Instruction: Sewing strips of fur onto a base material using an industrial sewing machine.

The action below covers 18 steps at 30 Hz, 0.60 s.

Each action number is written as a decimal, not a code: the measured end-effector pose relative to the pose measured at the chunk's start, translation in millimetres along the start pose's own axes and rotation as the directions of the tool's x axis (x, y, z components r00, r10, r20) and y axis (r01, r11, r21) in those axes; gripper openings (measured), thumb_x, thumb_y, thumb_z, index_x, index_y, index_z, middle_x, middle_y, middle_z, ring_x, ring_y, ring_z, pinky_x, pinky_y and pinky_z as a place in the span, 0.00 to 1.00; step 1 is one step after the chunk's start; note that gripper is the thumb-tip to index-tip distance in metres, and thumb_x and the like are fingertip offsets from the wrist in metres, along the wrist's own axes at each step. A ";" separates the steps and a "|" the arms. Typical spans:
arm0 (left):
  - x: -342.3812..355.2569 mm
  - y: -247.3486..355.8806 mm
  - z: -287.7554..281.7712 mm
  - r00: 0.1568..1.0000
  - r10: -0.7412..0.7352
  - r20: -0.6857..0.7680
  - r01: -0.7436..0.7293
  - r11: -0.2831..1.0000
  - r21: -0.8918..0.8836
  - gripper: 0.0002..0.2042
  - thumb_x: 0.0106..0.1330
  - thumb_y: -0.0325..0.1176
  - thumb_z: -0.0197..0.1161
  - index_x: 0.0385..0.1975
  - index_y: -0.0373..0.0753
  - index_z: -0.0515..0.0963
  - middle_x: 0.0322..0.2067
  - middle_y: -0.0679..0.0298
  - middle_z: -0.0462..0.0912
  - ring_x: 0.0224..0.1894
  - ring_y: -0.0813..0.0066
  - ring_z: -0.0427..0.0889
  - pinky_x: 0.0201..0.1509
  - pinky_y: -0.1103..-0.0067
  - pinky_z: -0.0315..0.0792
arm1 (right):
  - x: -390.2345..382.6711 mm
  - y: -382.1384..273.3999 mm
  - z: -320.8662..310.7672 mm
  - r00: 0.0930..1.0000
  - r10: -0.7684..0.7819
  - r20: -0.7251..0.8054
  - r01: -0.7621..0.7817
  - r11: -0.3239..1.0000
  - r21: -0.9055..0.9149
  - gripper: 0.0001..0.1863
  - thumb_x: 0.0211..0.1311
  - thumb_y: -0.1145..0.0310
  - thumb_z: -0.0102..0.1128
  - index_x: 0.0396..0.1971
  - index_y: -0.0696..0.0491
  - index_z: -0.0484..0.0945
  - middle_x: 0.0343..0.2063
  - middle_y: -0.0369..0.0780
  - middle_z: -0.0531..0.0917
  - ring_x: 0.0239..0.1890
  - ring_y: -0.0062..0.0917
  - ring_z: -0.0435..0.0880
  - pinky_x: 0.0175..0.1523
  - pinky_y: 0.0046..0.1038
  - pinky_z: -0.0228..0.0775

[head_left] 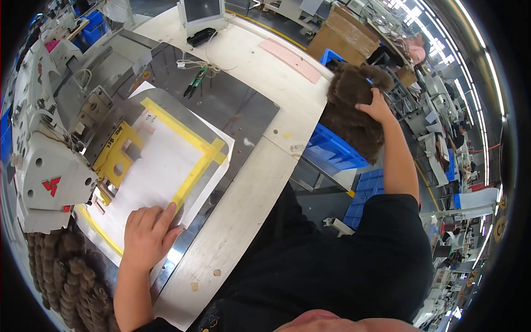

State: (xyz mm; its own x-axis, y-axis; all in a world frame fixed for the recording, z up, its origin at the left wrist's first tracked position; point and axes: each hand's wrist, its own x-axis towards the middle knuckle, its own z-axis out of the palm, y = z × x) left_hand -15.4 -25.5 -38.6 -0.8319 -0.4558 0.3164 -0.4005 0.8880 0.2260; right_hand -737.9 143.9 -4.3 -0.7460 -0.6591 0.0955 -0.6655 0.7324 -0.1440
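My left hand [148, 235] lies with fingers stretched out on the near edge of a flat template [166, 160], a white sheet framed with yellow tape. The template sits on the metal bed of a white sewing machine [55, 166], beside its head and a yellow clamp plate [117, 156]. Out to the right, my right hand [378, 108] grips a brown plush piece [349, 88] on top of a pile. Its thumb and forefinger show; the other fingers are partly hidden. The pile rests on a blue crate [337, 146].
Green-handled thread snips [196, 82] and tangled cord lie on the dark plate. A pink strip [290, 60] and a monitor [202, 11] are on the white table. More brown plush [69, 271] hangs at the lower left. A cardboard box [343, 36] stands behind the crate.
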 end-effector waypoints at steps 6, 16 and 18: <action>1.3 0.6 -0.7 1.000 -0.006 0.008 0.006 1.000 -0.009 0.26 0.57 0.43 0.75 0.56 0.42 0.83 0.41 0.59 0.82 0.41 0.59 0.81 0.47 0.66 0.73 | -36.6 -66.7 -25.2 0.997 0.064 0.048 -0.038 0.912 -0.408 0.62 0.46 0.48 0.81 0.78 0.53 0.54 0.72 0.55 0.66 0.72 0.52 0.69 0.71 0.47 0.68; -1.4 0.9 -3.6 1.000 -0.008 0.009 0.008 1.000 -0.008 0.25 0.59 0.42 0.74 0.57 0.41 0.81 0.42 0.58 0.82 0.42 0.58 0.81 0.48 0.66 0.73 | -41.7 -39.1 -13.7 0.933 -0.290 -0.214 0.131 0.825 -0.549 0.19 0.69 0.70 0.51 0.57 0.53 0.81 0.47 0.44 0.87 0.49 0.43 0.86 0.55 0.45 0.76; -2.2 0.7 -4.8 1.000 -0.016 0.006 0.016 1.000 -0.008 0.25 0.59 0.42 0.74 0.57 0.42 0.81 0.42 0.59 0.82 0.42 0.58 0.80 0.48 0.66 0.73 | -58.5 -49.1 -22.1 0.914 -0.346 -0.214 0.148 0.773 -0.617 0.20 0.69 0.72 0.47 0.56 0.53 0.81 0.47 0.44 0.86 0.50 0.42 0.86 0.54 0.45 0.77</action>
State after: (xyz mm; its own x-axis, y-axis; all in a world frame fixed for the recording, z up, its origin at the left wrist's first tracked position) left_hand -12.0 -24.2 -34.7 -0.8277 -0.4697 0.3071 -0.4108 0.8799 0.2386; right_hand -662.2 150.3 19.0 -0.4569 -0.8188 0.3475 -0.6399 0.5739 0.5110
